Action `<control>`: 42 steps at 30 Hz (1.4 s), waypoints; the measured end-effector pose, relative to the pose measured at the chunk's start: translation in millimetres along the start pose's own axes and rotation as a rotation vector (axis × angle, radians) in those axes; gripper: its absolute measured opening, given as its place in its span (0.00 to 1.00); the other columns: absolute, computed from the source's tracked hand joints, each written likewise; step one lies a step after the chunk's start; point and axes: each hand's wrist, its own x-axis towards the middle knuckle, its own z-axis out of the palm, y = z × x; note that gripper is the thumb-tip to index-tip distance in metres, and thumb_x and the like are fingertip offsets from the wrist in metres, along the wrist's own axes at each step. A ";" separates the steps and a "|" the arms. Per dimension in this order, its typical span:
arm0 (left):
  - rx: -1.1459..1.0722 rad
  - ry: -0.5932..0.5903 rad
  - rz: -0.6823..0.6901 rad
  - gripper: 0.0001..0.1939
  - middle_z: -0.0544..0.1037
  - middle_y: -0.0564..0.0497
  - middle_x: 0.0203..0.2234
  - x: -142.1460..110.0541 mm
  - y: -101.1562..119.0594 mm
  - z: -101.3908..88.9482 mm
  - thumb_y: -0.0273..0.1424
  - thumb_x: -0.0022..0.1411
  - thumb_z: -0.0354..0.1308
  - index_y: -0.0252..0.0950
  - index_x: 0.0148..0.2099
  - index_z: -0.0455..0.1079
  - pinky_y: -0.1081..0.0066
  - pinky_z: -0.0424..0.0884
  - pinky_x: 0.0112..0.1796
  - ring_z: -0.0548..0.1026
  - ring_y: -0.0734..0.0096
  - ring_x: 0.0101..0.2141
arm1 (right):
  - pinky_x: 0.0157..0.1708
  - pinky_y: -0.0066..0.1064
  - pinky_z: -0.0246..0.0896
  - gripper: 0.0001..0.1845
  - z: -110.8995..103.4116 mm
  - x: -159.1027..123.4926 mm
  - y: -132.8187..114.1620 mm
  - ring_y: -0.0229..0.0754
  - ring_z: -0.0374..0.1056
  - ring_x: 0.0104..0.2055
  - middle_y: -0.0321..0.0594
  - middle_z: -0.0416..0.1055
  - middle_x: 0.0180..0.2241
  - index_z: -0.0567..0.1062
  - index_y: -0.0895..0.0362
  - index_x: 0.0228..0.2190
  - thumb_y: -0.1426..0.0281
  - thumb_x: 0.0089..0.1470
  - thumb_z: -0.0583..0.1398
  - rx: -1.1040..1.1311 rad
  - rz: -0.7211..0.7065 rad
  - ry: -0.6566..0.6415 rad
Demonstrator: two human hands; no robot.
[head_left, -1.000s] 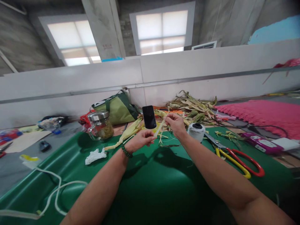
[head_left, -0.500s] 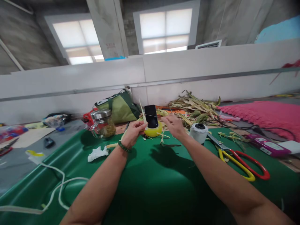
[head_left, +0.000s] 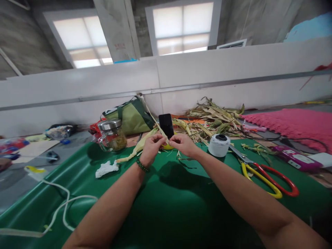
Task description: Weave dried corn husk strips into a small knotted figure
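Note:
My left hand [head_left: 153,147], with a green bead bracelet at the wrist, pinches a pale corn husk strip [head_left: 159,128] that sticks up from its fingers. My right hand [head_left: 184,144] is closed in a pinch and almost meets the left fingertips at the strip's lower end. A fine white thread shows in it half a second ago; now the fingers hide it. Just behind the hands a black phone [head_left: 166,125] leans upright in a yellow holder [head_left: 168,146]. To the left of them lies a longer husk piece [head_left: 138,147] on the green mat [head_left: 178,207].
Right of my hands stand a white thread spool [head_left: 219,145] and red-and-yellow scissors [head_left: 269,180]. A husk pile [head_left: 215,116] lies behind. On the left are a glass jar [head_left: 112,136], crumpled tissue [head_left: 107,169], a green bag [head_left: 129,116] and a white cord [head_left: 67,202].
My right hand has come down and left, from holding a thread stretched apart to meeting my left hand. The husk strip now leans further left.

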 end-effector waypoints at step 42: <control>0.126 -0.145 0.056 0.18 0.76 0.52 0.20 -8.5 7.9 2.7 0.42 0.40 0.69 0.32 0.25 0.73 0.74 0.68 0.27 0.72 0.73 0.24 | 0.23 0.25 0.62 0.13 -11.9 -4.1 -16.8 0.34 0.67 0.23 0.32 0.70 0.19 0.69 0.57 0.21 0.67 0.34 0.68 0.435 0.400 -0.066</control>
